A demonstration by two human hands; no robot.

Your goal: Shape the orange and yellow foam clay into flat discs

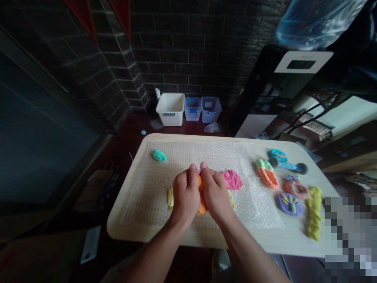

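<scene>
My left hand (pixel 185 192) and my right hand (pixel 216 192) meet near the middle of the table, fingers curled and thumbs side by side. Between them is a lump of orange modelling clay (pixel 202 206), partly covered by the palms. Pale yellow clay (pixel 170 199) shows at the outer sides of both hands; its middle is hidden. A bumpy pink clay piece (pixel 233 180) lies just beyond my right hand. Farther off at the left sits a small green clay lump (pixel 159 155). All of this rests on bubble wrap (pixel 141 188).
Clay shapes crowd the table's right side: an orange-and-green piece (pixel 267 175), a blue dumbbell shape (pixel 288 166), a purple disc (pixel 290 204) and a yellow twisted strip (pixel 314 214). Behind the table (pixel 147 235) stand a white bin (pixel 171 114), clear boxes (pixel 210 112) and a water dispenser (pixel 265 86).
</scene>
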